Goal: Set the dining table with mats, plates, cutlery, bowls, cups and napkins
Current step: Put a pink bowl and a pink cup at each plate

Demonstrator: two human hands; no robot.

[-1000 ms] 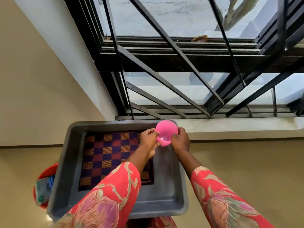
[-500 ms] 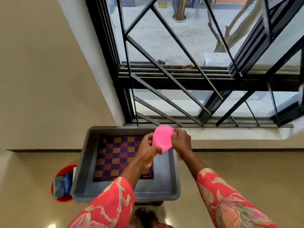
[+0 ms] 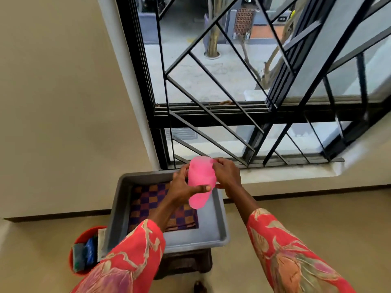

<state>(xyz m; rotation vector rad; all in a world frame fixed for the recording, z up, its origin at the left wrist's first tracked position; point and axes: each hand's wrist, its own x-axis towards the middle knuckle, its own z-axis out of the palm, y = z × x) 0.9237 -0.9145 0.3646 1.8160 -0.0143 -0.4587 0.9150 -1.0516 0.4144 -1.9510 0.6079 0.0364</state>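
Observation:
Both hands hold a pink plastic cup point(image 3: 200, 182) in the air above a grey tub point(image 3: 215, 233). My left hand point(image 3: 183, 187) grips its left side with the thumb across the front. On the cup's right side, my right hand point(image 3: 227, 176) pinches the upper edge. The cup is blurred and hangs tilted, its closed end pointing down towards me. A checked mat point(image 3: 148, 201) in purple and orange lies flat on the tub's bottom, partly hidden by my left forearm.
The tub rests on a dark stool point(image 3: 186, 265) on the beige floor. A red bucket point(image 3: 84, 252) with packets stands at its left. A barred window point(image 3: 243, 98) and its white sill point(image 3: 285, 176) rise just behind, with a beige wall to the left.
The cup has risen away from the tub and turned from mouth-towards-me to base-down. The view has pulled back and tilted up, showing more window and floor.

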